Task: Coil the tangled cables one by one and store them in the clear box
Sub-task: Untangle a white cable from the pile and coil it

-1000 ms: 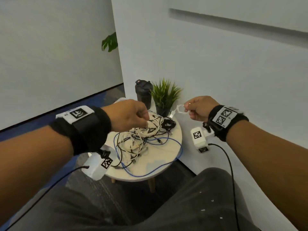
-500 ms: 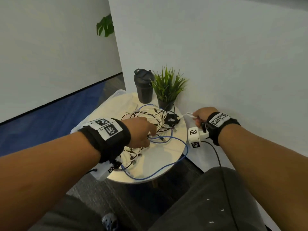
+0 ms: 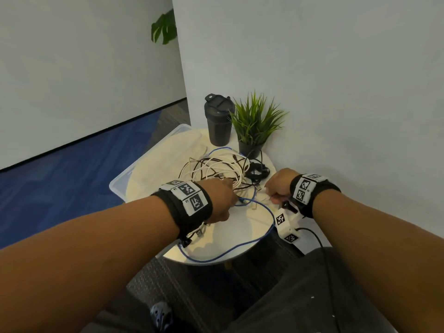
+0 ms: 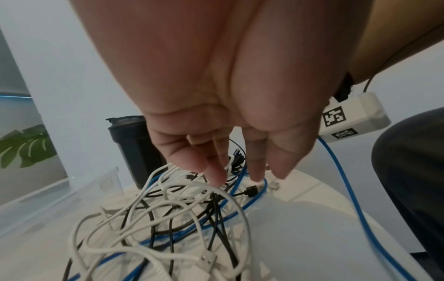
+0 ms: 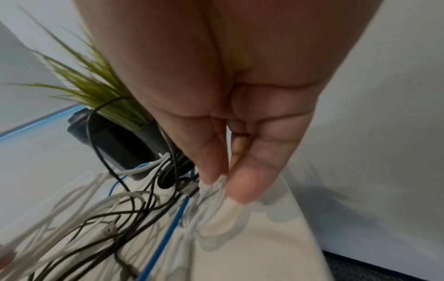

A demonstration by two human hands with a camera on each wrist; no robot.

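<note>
Clear plastic, the box [image 3: 121, 181] sits at the left edge of the round table [image 3: 242, 234], partly under the tabletop's rim from the head view, with nothing coiled visible in it. Just right of it lies the tangle [image 3: 221, 171] of white, black and blue cables, spread over the middle of the table. The left hand [image 3: 222, 198] reaches down into the near side of the tangle; from the left wrist view its fingers [image 4: 213, 171] hang loosely apart with the tips at the white and blue strands, and no strand is plainly gripped. A blue cable [image 3: 262, 236] loops from beside that hand out toward the table's near edge and back. Behind the tangle stand a dark tumbler [image 3: 219, 121] and, right of it, a potted plant [image 3: 254, 126], both against the wall. Farther right, the right hand [image 3: 278, 186] is low over the table's right side, thumb and forefinger pinching the end of a white cable [image 5: 216, 187], which runs blurred down onto the tabletop. A small black bundle [image 3: 257, 170] lies between the plant and that hand.
</note>
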